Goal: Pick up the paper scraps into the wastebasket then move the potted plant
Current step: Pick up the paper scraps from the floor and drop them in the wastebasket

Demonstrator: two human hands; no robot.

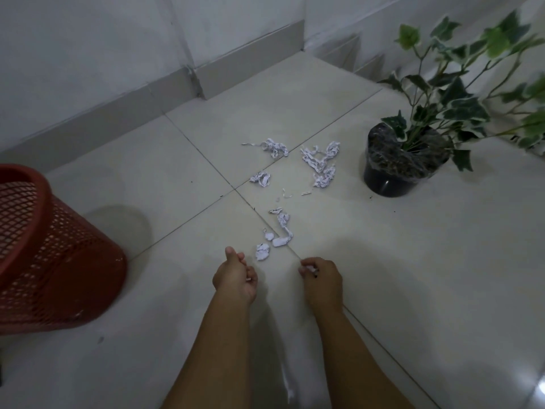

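White crumpled paper scraps (320, 160) lie scattered on the tiled floor, from a far cluster next to the pot down to a near clump (278, 237) just ahead of my hands. My right hand (321, 278) is closed on a small white paper scrap (308, 268) at its fingertips. My left hand (236, 276) is curled, palm turned inward, thumb up; a speck of white shows at its fingers, too small to tell. The red mesh wastebasket (53, 255) stands at the left. The potted plant (401, 163), ivy in a black pot, stands at the right.
White walls with a grey skirting board (118, 104) run behind the scraps and meet in a corner (303, 48). The ivy's leaves (460, 93) spread up and to the right over the floor. Grout lines cross the pale tiles.
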